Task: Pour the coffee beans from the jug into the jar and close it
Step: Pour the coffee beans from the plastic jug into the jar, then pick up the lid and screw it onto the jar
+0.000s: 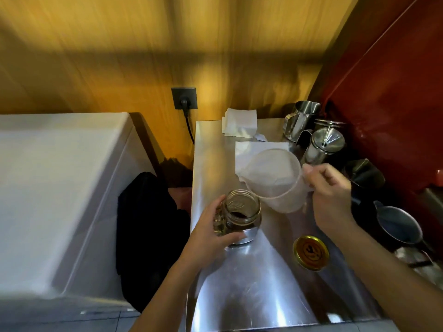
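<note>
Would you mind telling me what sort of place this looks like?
Probably a café's coffee prep corner: a stainless steel counter, several steel milk pitchers clustered at its right, and a glass jar holding coffee beans.

**Worktop layout**

The jar (242, 212) stands on the worktop (251, 283) near its left edge, with the left hand (211, 232) around its left side. The jug (273, 180) is held tilted just behind and right of the jar by the right hand (328, 195). The lid (311, 252) lies on the worktop right of the jar. Napkins (239, 125) sit at the back edge; metal pitchers (309, 130) crowd the back right corner.
</note>
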